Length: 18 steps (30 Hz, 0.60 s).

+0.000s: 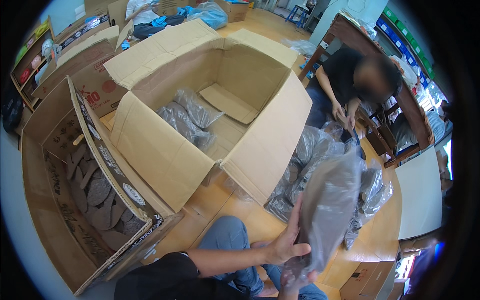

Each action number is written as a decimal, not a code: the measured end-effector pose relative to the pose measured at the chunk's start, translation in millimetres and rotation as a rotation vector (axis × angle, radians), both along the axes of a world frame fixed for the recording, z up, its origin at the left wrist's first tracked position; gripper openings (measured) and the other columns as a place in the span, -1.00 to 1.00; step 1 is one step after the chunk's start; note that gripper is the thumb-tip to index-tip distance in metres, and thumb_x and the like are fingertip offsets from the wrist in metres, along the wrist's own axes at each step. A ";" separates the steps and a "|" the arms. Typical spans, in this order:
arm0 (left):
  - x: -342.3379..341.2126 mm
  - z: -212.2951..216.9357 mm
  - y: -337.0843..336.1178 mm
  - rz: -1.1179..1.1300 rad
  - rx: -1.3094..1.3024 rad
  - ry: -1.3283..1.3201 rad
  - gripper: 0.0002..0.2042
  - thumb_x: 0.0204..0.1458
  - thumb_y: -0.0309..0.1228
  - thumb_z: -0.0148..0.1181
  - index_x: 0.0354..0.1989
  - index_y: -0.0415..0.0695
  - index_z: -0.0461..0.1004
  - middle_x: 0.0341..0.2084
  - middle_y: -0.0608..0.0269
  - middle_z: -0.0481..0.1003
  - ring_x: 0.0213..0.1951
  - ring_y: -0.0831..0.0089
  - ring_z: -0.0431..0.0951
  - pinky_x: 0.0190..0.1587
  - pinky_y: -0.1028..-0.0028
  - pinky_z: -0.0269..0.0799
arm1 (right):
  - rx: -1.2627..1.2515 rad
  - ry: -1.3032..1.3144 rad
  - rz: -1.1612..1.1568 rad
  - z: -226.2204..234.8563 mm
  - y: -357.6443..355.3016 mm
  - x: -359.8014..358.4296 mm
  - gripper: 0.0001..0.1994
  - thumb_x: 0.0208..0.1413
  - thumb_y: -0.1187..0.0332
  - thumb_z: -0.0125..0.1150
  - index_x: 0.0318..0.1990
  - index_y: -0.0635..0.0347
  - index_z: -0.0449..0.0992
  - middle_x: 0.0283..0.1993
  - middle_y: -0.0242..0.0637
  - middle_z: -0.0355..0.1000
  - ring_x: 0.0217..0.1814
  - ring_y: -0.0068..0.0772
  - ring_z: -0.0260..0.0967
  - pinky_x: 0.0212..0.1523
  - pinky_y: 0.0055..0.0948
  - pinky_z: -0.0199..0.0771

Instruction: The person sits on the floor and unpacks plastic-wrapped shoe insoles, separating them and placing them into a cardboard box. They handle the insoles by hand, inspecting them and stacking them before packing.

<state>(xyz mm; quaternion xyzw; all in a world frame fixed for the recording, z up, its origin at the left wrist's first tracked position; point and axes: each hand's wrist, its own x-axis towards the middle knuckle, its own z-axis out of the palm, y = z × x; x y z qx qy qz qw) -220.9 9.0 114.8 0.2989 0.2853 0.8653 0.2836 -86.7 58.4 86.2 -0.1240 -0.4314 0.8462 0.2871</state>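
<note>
Plastic-wrapped insoles, a dark grey pair or small stack sealed in a clear bag, stood upright in the lower right of the frame, held between the person's two hands. The left hand lay flat against the pack's left edge with fingers stretched up and thumb pointing right, pressed on it rather than curled round. The right hand showed only as fingertips under the pack's bottom end; whether it was clamped there or merely propping, I could not tell.

The pack looked light and bendy, its film slick and crinkled, so it would likely slide in a loose grip; a hold across the middle of the flat faces, through the film onto the insole itself, seemed safer than pinching loose plastic at the end.

Just behind it, on the wooden floor, a heap of bagged packs spread toward the right. The big open carton in the centre of the frame held only a few bagged packs on its bottom, with much room left. The printed carton at the left edge held loose, unbagged insoles piled flat. A second person sat at upper right, handling another pack.
</note>
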 end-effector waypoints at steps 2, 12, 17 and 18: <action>-20.8 10.0 12.2 -0.011 0.160 -0.048 0.14 -0.01 0.14 0.17 0.38 -0.13 -0.63 0.37 -0.01 -0.24 0.41 0.21 -0.25 0.38 0.25 -0.37 | -0.027 0.142 0.070 27.6 15.8 -10.9 -0.04 -0.16 -0.23 0.16 0.33 0.19 0.05 0.30 -0.06 0.10 0.19 -0.04 0.18 -0.02 -0.20 0.34; -106.3 64.8 47.1 -0.527 0.508 -0.282 -0.32 0.01 0.21 0.05 0.11 -0.13 0.36 -0.07 0.20 0.47 -0.07 0.43 0.47 0.04 0.39 0.38 | -0.867 0.388 0.774 96.4 14.8 -105.6 -0.19 0.05 -0.12 0.13 0.34 0.18 0.06 0.22 0.09 0.07 0.04 -0.07 0.16 -0.24 -0.38 0.37; -162.5 148.1 59.8 -0.192 0.373 -0.072 -0.55 0.12 0.02 0.01 -0.04 -0.10 0.42 -0.18 0.32 0.48 -0.12 0.53 0.43 0.02 0.48 0.32 | -0.240 -0.017 0.623 122.0 67.6 -112.8 -0.29 0.22 -0.17 -0.12 0.35 0.15 0.07 0.11 0.06 0.29 0.02 -0.09 0.35 -0.13 -0.34 0.43; -187.2 168.1 68.7 -0.211 0.512 0.008 -0.59 0.13 -0.01 0.01 -0.07 -0.09 0.43 -0.19 0.34 0.48 -0.12 0.54 0.41 0.02 0.50 0.30 | -0.081 -0.132 0.599 116.0 81.6 -108.4 -0.28 0.23 -0.18 -0.16 0.34 0.18 0.06 0.12 0.07 0.29 0.05 -0.08 0.36 -0.10 -0.29 0.43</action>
